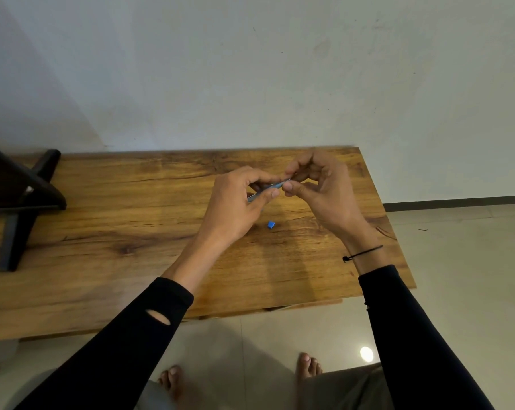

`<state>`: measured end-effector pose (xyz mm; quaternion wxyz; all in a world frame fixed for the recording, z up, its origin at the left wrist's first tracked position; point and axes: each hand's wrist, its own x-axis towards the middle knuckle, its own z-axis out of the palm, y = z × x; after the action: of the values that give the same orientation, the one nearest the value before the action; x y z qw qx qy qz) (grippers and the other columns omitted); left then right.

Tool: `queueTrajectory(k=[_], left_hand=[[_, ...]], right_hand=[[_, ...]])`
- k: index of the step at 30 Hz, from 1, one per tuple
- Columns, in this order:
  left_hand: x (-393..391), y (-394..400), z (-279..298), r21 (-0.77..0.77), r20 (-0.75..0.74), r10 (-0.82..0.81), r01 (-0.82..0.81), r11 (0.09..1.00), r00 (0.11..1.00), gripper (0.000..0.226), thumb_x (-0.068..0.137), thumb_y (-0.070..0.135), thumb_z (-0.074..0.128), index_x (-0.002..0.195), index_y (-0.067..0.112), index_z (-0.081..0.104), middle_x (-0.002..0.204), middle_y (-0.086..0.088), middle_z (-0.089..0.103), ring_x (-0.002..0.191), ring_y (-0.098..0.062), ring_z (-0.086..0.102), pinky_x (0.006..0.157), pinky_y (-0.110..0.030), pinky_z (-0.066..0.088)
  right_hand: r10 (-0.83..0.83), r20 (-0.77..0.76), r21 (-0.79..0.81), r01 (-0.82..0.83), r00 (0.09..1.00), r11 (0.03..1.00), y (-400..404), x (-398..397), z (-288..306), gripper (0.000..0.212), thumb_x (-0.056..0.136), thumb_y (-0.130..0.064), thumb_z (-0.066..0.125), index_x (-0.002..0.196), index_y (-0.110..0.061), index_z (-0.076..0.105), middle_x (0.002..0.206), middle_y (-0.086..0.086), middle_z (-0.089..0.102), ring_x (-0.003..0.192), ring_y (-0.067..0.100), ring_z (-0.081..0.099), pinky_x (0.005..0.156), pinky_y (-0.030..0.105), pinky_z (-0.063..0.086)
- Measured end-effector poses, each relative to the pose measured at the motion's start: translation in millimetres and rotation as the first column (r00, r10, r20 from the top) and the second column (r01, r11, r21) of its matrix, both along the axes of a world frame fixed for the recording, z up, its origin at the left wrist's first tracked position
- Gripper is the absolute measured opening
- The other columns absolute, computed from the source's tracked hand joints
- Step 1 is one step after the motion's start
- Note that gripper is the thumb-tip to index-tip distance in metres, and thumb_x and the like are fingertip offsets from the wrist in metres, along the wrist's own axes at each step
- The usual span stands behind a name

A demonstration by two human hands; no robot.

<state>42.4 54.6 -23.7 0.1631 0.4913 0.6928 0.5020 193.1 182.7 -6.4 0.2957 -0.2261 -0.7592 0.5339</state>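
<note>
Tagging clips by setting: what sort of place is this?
Likely a room in a home: a wooden table against a plain wall, with a tiled floor and bare feet below. The left hand and right hand hold a pen over the table.

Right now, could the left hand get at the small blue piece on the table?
Probably yes: the blue piece lies bare on the table just beside the left hand, though that hand grips a pen.

Place: a home room is showing.
Furniture: a wood-grain table [117, 208] is standing against a plain wall [250, 69].
Floor: bare feet [309, 364] are resting on glossy tiles [457, 261].
</note>
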Motion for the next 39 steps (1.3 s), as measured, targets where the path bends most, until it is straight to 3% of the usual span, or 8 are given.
queueTrajectory(k=[4,11,16,21,27,31,36,39], left_hand=[[1,-1,1,-0.010,0.051,0.037,-0.037,0.999,0.998,0.037,0.086,0.016,0.091,0.119,0.024,0.077,0.093,0.005,0.080,0.092,-0.008,0.078,0.081,-0.045,0.067],[3,-2,7,0.059,0.056,0.040,-0.043,0.997,0.998,0.030,0.090,0.023,0.088,0.117,0.021,0.075,0.102,0.000,0.081,0.096,-0.006,0.078,0.067,-0.022,0.065],[2,0,5,-0.004,0.128,0.000,0.000,1.000,0.992,0.038,0.088,0.026,0.090,0.123,0.020,0.077,0.105,0.011,0.081,0.099,-0.002,0.078,0.082,-0.042,0.069],[2,1,-2,-0.044,0.175,0.021,-0.013,0.999,0.984,0.028,0.096,0.023,0.083,0.123,0.018,0.082,0.107,0.007,0.083,0.101,-0.013,0.079,0.086,-0.051,0.068],[11,7,1,0.002,0.105,0.012,-0.012,1.000,0.994,0.015,0.099,0.027,0.079,0.111,0.021,0.086,0.089,0.014,0.083,0.085,-0.002,0.079,0.077,-0.045,0.069],[14,9,1,0.022,0.156,-0.011,0.007,1.000,0.988,0.024,0.087,0.025,0.091,0.102,0.040,0.084,0.086,0.032,0.079,0.085,0.006,0.078,0.077,-0.027,0.066],[15,8,0,0.094,0.406,-0.212,0.190,0.977,0.889,0.023,0.082,0.015,0.092,0.100,0.027,0.084,0.081,0.004,0.085,0.073,-0.007,0.079,0.073,-0.024,0.066],[20,7,5,0.184,0.519,-0.232,0.158,0.970,0.823,0.010,0.091,0.014,0.086,0.096,0.022,0.087,0.083,-0.007,0.085,0.069,-0.014,0.080,0.067,-0.026,0.066]], right_hand=[[-0.010,0.016,-0.003,0.010,1.000,1.000,-1,-2,-1,0.024,0.086,0.002,0.085,0.097,-0.015,0.071,0.088,0.012,0.076,0.079,0.022,0.074,0.067,0.031,0.064],[-0.043,-0.110,-0.185,0.022,0.993,0.983,-6,-8,-7,0.010,0.092,0.005,0.077,0.098,-0.003,0.076,0.086,0.013,0.078,0.072,0.017,0.075,0.067,0.029,0.063],[-0.224,-0.176,-0.342,0.154,0.959,0.927,-1,-8,-9,0.006,0.099,-0.005,0.073,0.095,-0.009,0.072,0.082,-0.001,0.076,0.074,0.015,0.072,0.071,0.029,0.063],[-0.375,-0.228,-0.444,0.247,0.898,0.861,4,-1,-4,0.008,0.103,-0.011,0.069,0.096,-0.008,0.068,0.086,0.002,0.077,0.084,0.020,0.076,0.081,0.039,0.066],[-0.377,-0.321,-0.749,0.011,0.869,0.663,-20,-15,6,0.038,0.115,-0.035,0.042,0.101,-0.009,0.066,0.096,0.012,0.076,0.093,0.024,0.075,0.089,0.039,0.062],[-0.528,-0.367,-0.887,-0.117,0.766,0.448,-32,-25,18,0.049,0.116,-0.045,0.032,0.084,-0.015,0.053,0.070,0.001,0.046,0.067,0.019,0.049,0.077,0.035,0.048],[-0.702,-0.462,-0.886,-0.252,0.541,0.389,-9,-3,45,0.049,0.111,-0.038,0.030,0.070,-0.015,0.043,0.057,-0.002,0.032,0.050,0.014,0.026,0.048,0.028,0.025],[-0.728,-0.470,-0.883,-0.277,0.499,0.380,-10,-3,50,0.052,0.112,-0.041,0.028,0.070,-0.014,0.043,0.055,-0.001,0.034,0.048,0.014,0.026,0.042,0.026,0.024]])
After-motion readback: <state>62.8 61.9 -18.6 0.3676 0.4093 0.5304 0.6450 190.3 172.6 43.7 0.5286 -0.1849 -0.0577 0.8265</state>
